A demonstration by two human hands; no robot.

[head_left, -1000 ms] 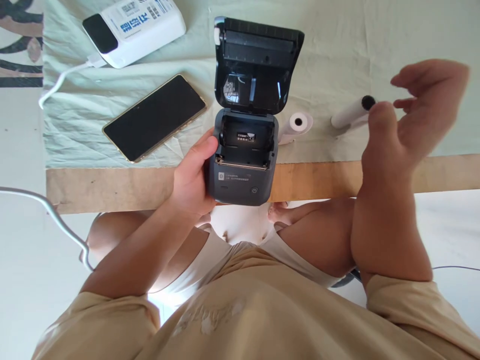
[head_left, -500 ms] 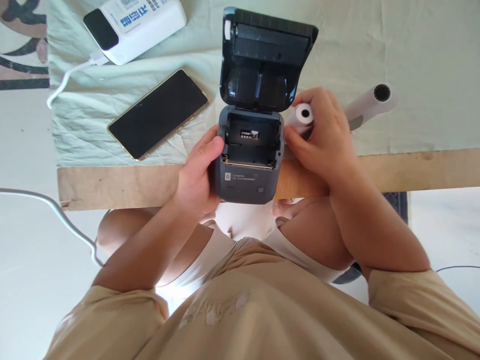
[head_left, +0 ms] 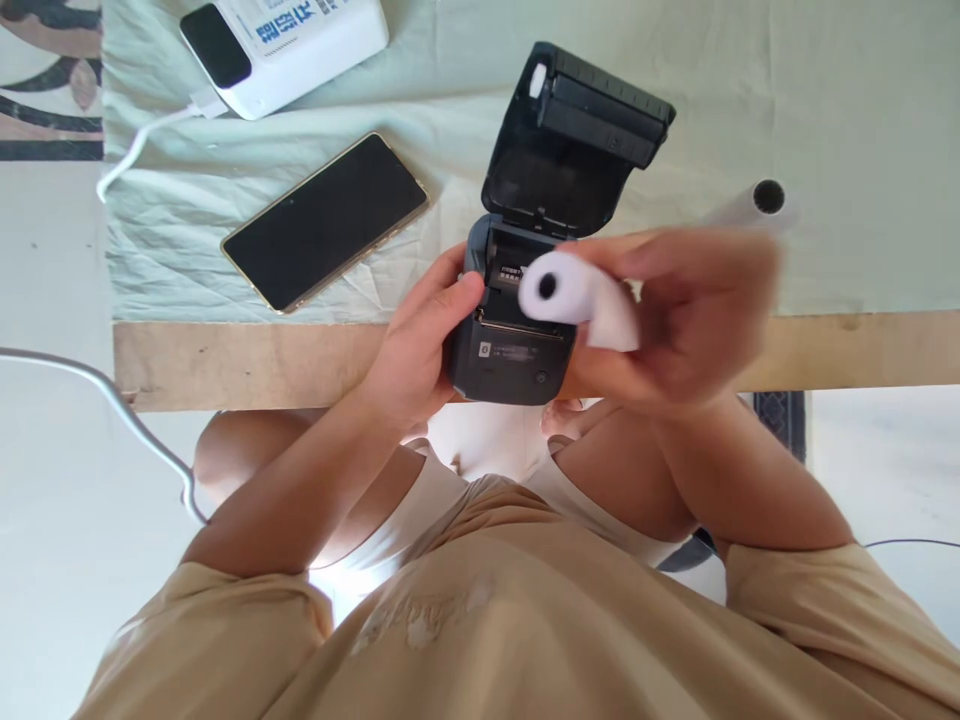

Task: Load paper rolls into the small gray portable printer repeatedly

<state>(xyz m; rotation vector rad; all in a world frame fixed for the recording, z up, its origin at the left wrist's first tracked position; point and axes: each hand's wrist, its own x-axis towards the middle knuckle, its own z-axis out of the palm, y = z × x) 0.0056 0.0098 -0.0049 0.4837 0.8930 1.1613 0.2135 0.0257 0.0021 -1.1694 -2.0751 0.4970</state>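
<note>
Lifted off the tabletop, paper roll pinched in my right hand; left hand grips tilted printer; roll may jam crooked.

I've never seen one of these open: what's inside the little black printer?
The printer has its lid up, showing a dark hollow with a small label on the back wall. The paper roll in the right hand covers part of it, so the right side stays hidden.
</note>
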